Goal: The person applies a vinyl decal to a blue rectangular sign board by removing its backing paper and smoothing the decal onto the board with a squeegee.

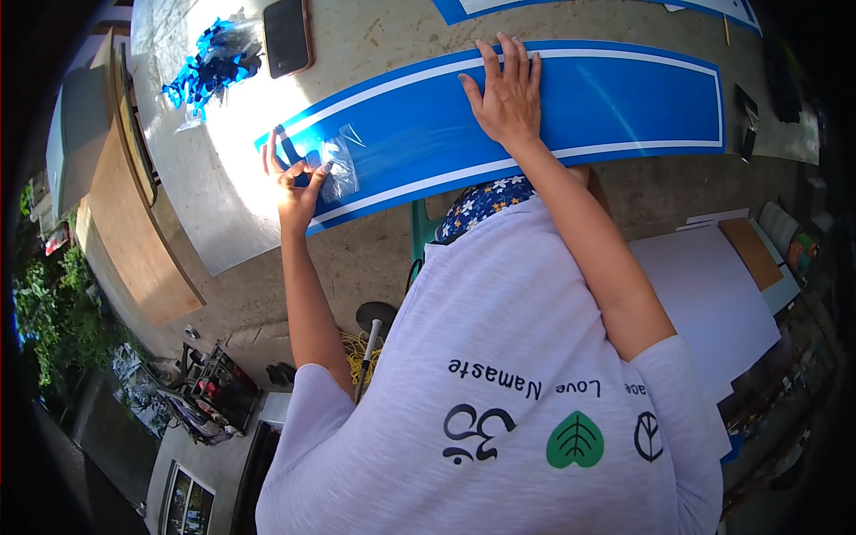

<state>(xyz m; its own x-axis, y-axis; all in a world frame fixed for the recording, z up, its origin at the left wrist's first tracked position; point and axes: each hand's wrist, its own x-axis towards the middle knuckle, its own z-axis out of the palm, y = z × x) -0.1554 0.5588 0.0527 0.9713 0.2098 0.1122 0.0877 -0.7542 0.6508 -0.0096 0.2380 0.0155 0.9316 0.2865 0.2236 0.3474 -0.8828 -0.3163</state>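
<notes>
A long, curved blue panel (624, 102) with a white border line lies across the metal table. My right hand (510, 98) rests flat on its upper middle, fingers spread, fingertips reaching past the white line. At the panel's left end, my left hand (299, 178) has thumb and index finger pinched together at a crinkled piece of clear plastic film (341, 169). The other fingers of that hand stretch toward the panel's end. Bright glare there washes out the detail, and the exact grip point is partly hidden by the fingers.
On the metal table (366, 40) lie a phone (287, 36) and a clear plastic bag with blue scraps (214, 64). Another blue panel (526, 4) shows at the far edge. A wooden board (134, 241) stands left; white sheets (704, 294) lie lower right.
</notes>
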